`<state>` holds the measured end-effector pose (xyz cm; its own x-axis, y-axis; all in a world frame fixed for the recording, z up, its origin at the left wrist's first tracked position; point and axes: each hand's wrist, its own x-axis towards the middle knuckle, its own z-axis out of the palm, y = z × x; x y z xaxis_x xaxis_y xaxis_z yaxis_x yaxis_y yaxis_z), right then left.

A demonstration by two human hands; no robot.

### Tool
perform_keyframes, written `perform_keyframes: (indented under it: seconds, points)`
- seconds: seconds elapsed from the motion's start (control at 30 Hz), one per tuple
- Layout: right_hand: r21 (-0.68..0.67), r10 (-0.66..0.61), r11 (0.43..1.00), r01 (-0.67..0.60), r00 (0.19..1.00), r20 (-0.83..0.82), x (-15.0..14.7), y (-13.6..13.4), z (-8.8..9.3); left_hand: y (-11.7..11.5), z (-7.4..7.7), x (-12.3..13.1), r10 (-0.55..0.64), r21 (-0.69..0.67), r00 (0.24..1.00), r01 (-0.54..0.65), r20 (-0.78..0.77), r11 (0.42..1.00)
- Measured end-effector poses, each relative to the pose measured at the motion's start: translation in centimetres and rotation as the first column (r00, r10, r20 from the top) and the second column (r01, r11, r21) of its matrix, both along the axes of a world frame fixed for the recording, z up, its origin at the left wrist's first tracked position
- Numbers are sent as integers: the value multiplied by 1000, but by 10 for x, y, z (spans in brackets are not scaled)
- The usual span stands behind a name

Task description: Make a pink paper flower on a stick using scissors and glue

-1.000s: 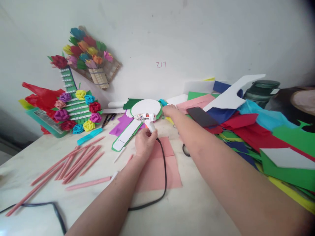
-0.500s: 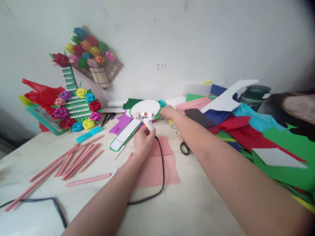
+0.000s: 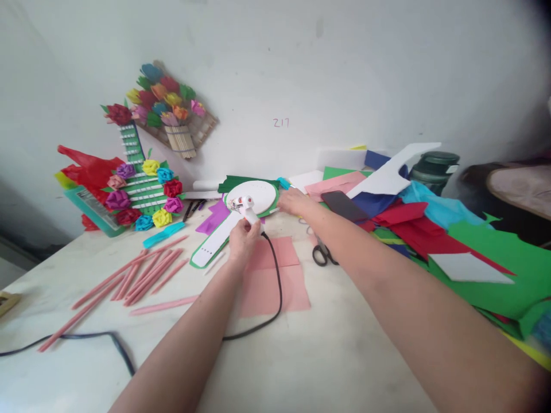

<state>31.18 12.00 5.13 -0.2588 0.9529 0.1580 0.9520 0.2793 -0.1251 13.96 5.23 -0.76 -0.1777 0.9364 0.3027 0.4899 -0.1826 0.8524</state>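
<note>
My left hand (image 3: 242, 241) is closed round the handle of a white glue gun (image 3: 245, 208), whose black cord (image 3: 275, 287) trails back across the table. The gun's nozzle points at a white oval disc with a green rim (image 3: 255, 196), joined to a white and green strap piece (image 3: 213, 244). My right hand (image 3: 293, 201) rests on the disc's right edge, fingers curled on it. Both hands are over pink paper sheets (image 3: 275, 275).
Several pink rolled paper sticks (image 3: 142, 275) lie at left. Paper-flower crafts (image 3: 142, 195) lean on the wall. Black scissors (image 3: 321, 252), a dark phone (image 3: 342, 205), a heap of coloured paper (image 3: 451, 229) and a green jar (image 3: 433, 166) are at right.
The view has shifted a little right. My left hand has turned the glue gun's nozzle leftward over the disc; my right hand stays on the disc's edge.
</note>
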Motion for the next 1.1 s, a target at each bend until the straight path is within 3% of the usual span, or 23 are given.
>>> perform_keyframes:
  seconds: [0.07, 0.13, 0.2, 0.3, 0.37, 0.47, 0.53, 0.63, 0.73, 0.9, 1.1]
  points:
    - [25, 96, 995, -101, 981, 166, -3, -5, 8, 3, 0, -3, 27, -6, 999, -27, 17, 1000]
    - [99, 137, 983, -156, 974, 180, -7, -11, 20, 4, 0, -5, 29, -2, 998, -29, 60, 1000]
    - [235, 140, 960, -151, 988, 62, -10, -17, 31, 4, 1, -5, 17, 3, 995, -18, 96, 1000]
    - [395, 125, 919, -19, 961, -245, -11, -28, 39, -1, 6, -5, 16, 10, 993, -17, 115, 1000]
    - [346, 86, 935, 80, 895, -437, -10, -33, 32, -6, 12, -5, 22, 12, 995, -23, 102, 1000]
    - [68, -80, 987, 145, 814, -575, -6, -38, 6, -17, 22, -3, 32, 11, 999, -33, 30, 999]
    - [-94, -155, 988, 123, 752, -641, -4, -42, -10, -25, 28, -2, 40, 14, 998, -39, -38, 999]
    - [-40, -112, 991, 125, 649, -753, -3, -51, -20, -39, 36, -1, 56, 42, 992, -52, -114, 998]
    - [44, -25, 992, 115, 540, -841, -8, -68, -14, -54, 39, 2, 75, 73, 986, -64, -148, 995]
    - [63, 28, 996, 68, 423, -905, -23, -111, -11, -77, 38, 6, 141, 75, 968, -128, -206, 989]
    - [16, 15, 1000, 5, 72, -997, -32, -155, -21, -95, 28, 5, 170, 86, 942, -152, -288, 985]
